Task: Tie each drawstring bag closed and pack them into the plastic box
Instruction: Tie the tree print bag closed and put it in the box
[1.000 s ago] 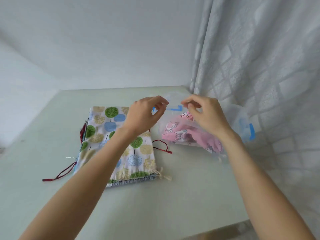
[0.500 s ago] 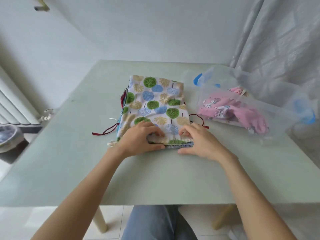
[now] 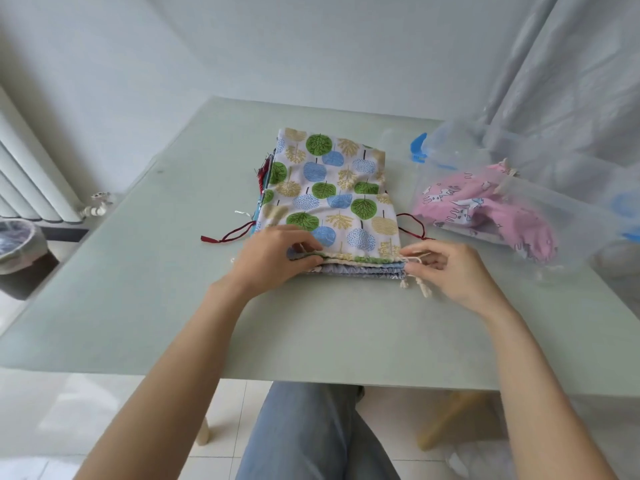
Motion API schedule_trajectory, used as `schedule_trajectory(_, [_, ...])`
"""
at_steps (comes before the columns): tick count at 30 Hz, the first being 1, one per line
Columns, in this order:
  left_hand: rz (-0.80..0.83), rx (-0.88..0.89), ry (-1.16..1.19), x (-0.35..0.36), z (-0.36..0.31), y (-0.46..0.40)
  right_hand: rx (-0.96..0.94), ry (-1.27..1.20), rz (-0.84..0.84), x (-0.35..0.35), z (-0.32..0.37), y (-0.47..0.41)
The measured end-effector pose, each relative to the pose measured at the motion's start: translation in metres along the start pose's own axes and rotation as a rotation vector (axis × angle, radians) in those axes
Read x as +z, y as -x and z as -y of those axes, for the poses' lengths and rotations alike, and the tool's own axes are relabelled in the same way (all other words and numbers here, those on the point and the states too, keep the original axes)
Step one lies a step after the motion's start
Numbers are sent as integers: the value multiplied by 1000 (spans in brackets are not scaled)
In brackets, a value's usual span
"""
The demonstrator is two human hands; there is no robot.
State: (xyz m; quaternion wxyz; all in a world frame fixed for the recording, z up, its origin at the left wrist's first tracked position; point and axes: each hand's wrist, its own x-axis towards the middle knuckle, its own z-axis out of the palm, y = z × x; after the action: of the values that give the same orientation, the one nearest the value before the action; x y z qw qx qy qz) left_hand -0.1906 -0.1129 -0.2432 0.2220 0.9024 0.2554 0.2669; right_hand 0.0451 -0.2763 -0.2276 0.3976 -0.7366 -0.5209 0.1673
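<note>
A tree-print drawstring bag (image 3: 329, 188) lies on top of a flat stack of bags in the middle of the table. My left hand (image 3: 273, 258) pinches the bag's near hem and cream cord at the left corner. My right hand (image 3: 446, 268) pinches the cream drawstring (image 3: 414, 260) at the right corner, with knotted cord ends hanging below it. A clear plastic box (image 3: 519, 216) with blue latches stands to the right and holds a pink printed bag (image 3: 485, 209).
Dark red cords (image 3: 228, 235) from lower bags stick out left and right of the stack. A pale green table (image 3: 138, 289) carries everything. A curtain (image 3: 571, 81) hangs at the right, a radiator and a bin (image 3: 19, 244) stand at the left.
My hands left the plastic box and came back to the near edge of the tree-print bag. They then spread apart to its two corners, gripping the cord.
</note>
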Motion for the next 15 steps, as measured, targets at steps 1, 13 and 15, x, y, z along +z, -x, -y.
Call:
schedule_trajectory(1, [-28, -13, -42, -5, 3, 5, 16, 53, 21, 1, 0, 0])
schedule_trajectory(13, [-64, -314, 96, -53, 26, 52, -81, 37, -111, 7, 10, 5])
schedule_trajectory(15, [-71, -330, 103, -54, 26, 54, -52, -35, -55, 4, 8, 5])
